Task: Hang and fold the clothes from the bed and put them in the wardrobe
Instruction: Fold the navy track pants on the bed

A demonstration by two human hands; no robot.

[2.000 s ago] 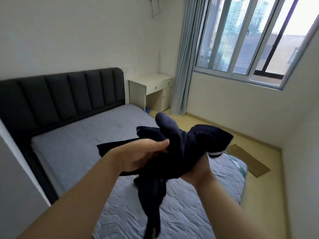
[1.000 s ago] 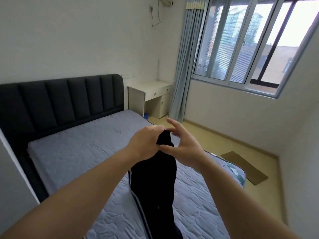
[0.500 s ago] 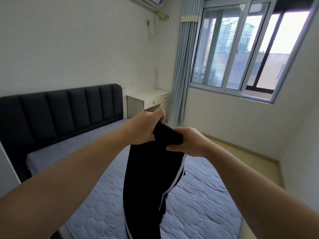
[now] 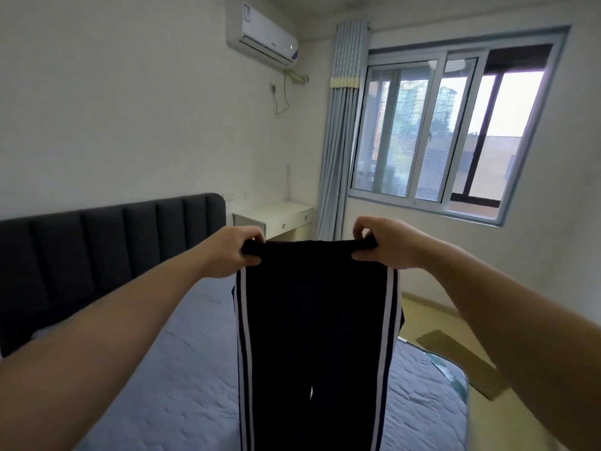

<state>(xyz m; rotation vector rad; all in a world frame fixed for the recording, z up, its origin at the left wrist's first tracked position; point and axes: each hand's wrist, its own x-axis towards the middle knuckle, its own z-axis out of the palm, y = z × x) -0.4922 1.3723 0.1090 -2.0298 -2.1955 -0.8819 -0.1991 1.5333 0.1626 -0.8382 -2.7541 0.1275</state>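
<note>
Beneath my arms lies the bed (image 4: 182, 369), its grey quilted mattress running away from me, and a flat piece of cardboard (image 4: 465, 362) lies on the yellowish floor just off its right side. Further off, the dark padded headboard (image 4: 97, 249) stands against the left wall, with a white desk (image 4: 276, 213) beside it in the corner. A pale blue curtain (image 4: 341, 141) hangs next to the window (image 4: 455, 131), and an air conditioner (image 4: 263, 37) is mounted high on the wall. Half a second ago my hands were close together with the waistband bunched between them; now they are spread apart and the band is drawn flat. My left hand (image 4: 227, 252) pinches the left end of the waistband between thumb and curled fingers, and my right hand (image 4: 387, 244) pinches the right end the same way. The black trousers (image 4: 315, 320) hang in the air before me above the mattress, waistband uppermost and level, long axis vertical. The legs drop out of the bottom of the view, with a white stripe down each outer edge.
</note>
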